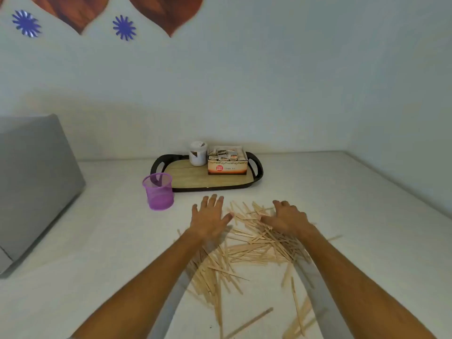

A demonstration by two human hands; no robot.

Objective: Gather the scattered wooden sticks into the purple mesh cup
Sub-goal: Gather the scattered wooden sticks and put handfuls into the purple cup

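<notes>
Several pale wooden sticks (254, 245) lie scattered in a loose heap on the white surface, spreading from the middle toward the near edge. My left hand (210, 216) rests palm down at the heap's left edge, fingers spread and holding nothing. Over the heap's right side my right hand (288, 216) lies palm down with its fingers curled onto the sticks; I cannot see whether any are gripped. The purple mesh cup (159, 192) stands upright to the left of my left hand, apart from it, and looks empty.
Behind the sticks lies a dark-rimmed tray (256, 172) that carries a white jar (198, 154) and a small carton of packets (227, 160). A grey box-like object (34, 182) stands at the left. The wall runs close behind the tray.
</notes>
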